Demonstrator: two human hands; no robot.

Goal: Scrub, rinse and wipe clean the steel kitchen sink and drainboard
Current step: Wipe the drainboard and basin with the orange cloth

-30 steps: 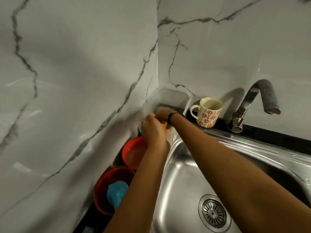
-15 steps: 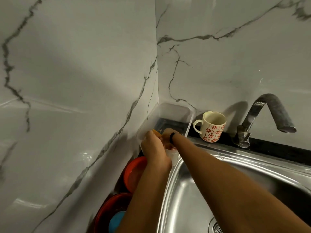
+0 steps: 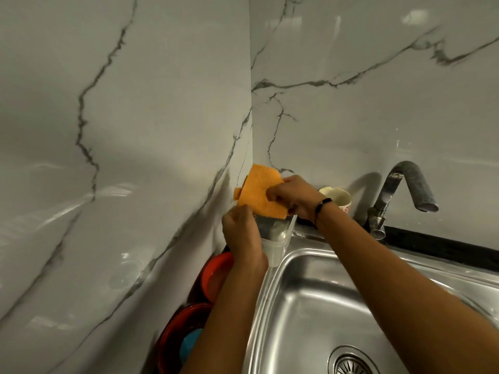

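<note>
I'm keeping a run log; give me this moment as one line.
stage: fetching cloth | right hand: pinches orange cloth | left hand: on clear container | sink: untouched

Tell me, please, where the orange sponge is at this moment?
In the head view the orange sponge is held up by the right hand in the wall corner, above the clear plastic container and left of the mug.

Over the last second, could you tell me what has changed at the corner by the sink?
The right hand has lifted an orange scrub pad up out of the clear plastic container and now pinches it above the rim; earlier the pad was barely visible between the hands. The left hand stays at the container's near edge. The mug, tap and red bowls kept their places.
</note>
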